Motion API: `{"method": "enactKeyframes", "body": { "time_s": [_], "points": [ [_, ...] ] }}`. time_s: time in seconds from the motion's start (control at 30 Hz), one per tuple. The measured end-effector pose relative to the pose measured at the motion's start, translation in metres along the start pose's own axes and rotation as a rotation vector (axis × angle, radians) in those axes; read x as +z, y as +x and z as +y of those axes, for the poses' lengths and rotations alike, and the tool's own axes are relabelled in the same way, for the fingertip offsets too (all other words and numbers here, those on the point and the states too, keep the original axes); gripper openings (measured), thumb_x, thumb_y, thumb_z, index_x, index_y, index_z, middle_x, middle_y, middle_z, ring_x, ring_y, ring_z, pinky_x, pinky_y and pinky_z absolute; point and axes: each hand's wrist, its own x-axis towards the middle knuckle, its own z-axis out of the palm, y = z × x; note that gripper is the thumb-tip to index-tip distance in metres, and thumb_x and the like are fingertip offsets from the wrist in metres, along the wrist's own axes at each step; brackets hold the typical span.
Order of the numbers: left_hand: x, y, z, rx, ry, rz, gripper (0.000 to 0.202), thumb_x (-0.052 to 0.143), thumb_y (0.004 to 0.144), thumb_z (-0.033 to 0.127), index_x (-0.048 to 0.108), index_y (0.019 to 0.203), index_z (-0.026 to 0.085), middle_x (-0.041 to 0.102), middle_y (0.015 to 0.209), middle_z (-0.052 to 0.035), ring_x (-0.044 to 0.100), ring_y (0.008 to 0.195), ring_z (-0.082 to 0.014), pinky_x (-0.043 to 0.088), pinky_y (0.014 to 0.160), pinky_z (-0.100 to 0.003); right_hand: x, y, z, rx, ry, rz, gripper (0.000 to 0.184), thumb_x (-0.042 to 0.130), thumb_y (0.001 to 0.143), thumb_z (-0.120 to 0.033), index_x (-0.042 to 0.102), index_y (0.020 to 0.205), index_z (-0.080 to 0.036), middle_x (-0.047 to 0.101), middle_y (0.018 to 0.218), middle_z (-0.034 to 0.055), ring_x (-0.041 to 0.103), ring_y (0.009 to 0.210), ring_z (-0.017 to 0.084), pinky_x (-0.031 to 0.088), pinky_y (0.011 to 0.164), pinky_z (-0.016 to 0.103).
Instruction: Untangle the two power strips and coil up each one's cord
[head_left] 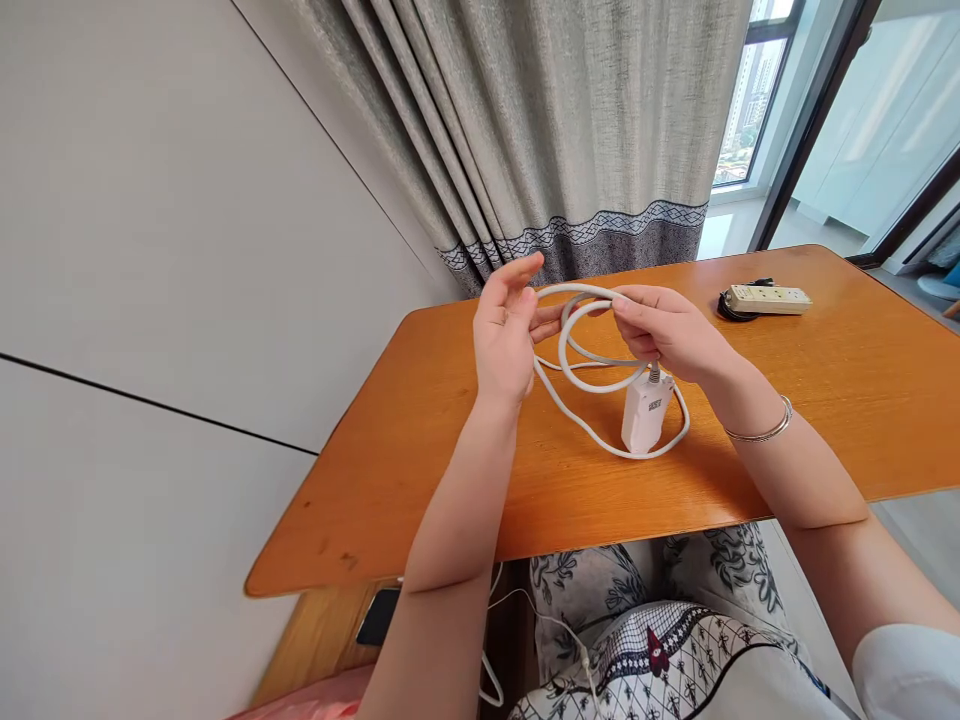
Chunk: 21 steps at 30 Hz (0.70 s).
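A thick white cable (pixel 600 388) hangs in loose loops between my two hands above the wooden table. My left hand (pixel 508 335) holds the left side of the loops, its index finger raised and its other fingers reaching inside the coil. The cable partly disappears behind that palm. My right hand (pixel 664 330) pinches the cable between thumb and fingers at the right of the loops. Just below it is a white block (pixel 646 412) with a small printed label, joined to the cable by a ribbed collar. Whether the block rests on the table is unclear.
A cream power strip (pixel 769 299) with a black cord lies at the right rear of the wooden table (pixel 420 450). Grey curtains (pixel 585 130) hang behind it, and a pale panelled wall (pixel 172 250) stands left. A dark phone-like object (pixel 379 616) lies below the table's front edge.
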Motion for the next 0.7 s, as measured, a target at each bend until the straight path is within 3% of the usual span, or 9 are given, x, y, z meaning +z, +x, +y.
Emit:
{"method": "enactKeyframes", "body": {
  "time_s": [0.17, 0.27, 0.37, 0.47, 0.6, 0.7],
  "points": [
    [0.000, -0.008, 0.011, 0.039, 0.185, -0.183, 0.051, 0.065, 0.090, 0.058, 0.067, 0.129, 0.025, 0.075, 0.118, -0.0104, 0.075, 0.101, -0.0253, 0.062, 0.081, -0.033, -0.001, 0.000, -0.004, -0.021, -0.015, 0.084, 0.035, 0.073, 0.086, -0.049, 0.059, 0.084, -0.017, 0.028, 0.060, -0.0102, 0.017, 0.049, 0.005, 0.012, 0.043, 0.022],
    [0.008, -0.015, 0.014, 0.024, 0.236, -0.206, 0.057, 0.075, 0.085, 0.052, 0.064, 0.134, 0.026, 0.075, 0.108, -0.0084, 0.076, 0.095, -0.0232, 0.060, 0.078, -0.030, 0.001, 0.001, -0.007, -0.054, 0.010, 0.171, 0.035, 0.073, 0.086, -0.049, 0.058, 0.085, -0.018, 0.025, 0.060, -0.0106, 0.015, 0.049, 0.005, 0.011, 0.043, 0.022],
    [0.020, -0.018, 0.013, -0.081, 0.134, -0.172, 0.048, 0.075, 0.086, 0.050, 0.066, 0.124, 0.023, 0.069, 0.078, -0.0010, 0.075, 0.076, -0.0190, 0.057, 0.067, -0.026, 0.003, 0.001, -0.008, -0.058, 0.045, 0.230, 0.034, 0.072, 0.087, -0.050, 0.059, 0.087, -0.018, 0.023, 0.060, -0.0108, 0.014, 0.048, 0.005, 0.011, 0.043, 0.023],
    [0.031, -0.018, 0.016, -0.222, -0.056, -0.130, 0.032, 0.070, 0.091, 0.048, 0.067, 0.105, 0.019, 0.048, 0.055, 0.0075, 0.061, 0.050, -0.0113, 0.051, 0.054, -0.021, 0.003, 0.003, -0.004, -0.037, 0.102, 0.225, 0.034, 0.070, 0.088, -0.051, 0.059, 0.089, -0.019, 0.022, 0.059, -0.0110, 0.013, 0.046, 0.005, 0.012, 0.043, 0.022],
    [0.036, -0.017, 0.028, -0.402, -0.236, -0.058, 0.024, 0.062, 0.098, 0.039, 0.065, 0.089, 0.017, 0.027, 0.049, 0.0113, 0.030, 0.036, -0.0044, 0.037, 0.042, -0.016, 0.000, 0.006, 0.003, 0.030, 0.161, 0.129, 0.031, 0.068, 0.091, -0.048, 0.059, 0.093, -0.018, 0.024, 0.058, -0.0118, 0.017, 0.045, 0.004, 0.020, 0.043, 0.020],
    [0.034, -0.016, 0.034, -0.461, -0.243, -0.031, 0.025, 0.059, 0.099, 0.035, 0.064, 0.083, 0.017, 0.024, 0.050, 0.0110, 0.022, 0.036, -0.0039, 0.029, 0.038, -0.015, -0.001, 0.007, 0.005, 0.053, 0.168, 0.075, 0.026, 0.066, 0.091, -0.041, 0.058, 0.098, -0.018, 0.034, 0.059, -0.0107, 0.030, 0.045, 0.005, 0.033, 0.046, 0.021]
  ]
}}
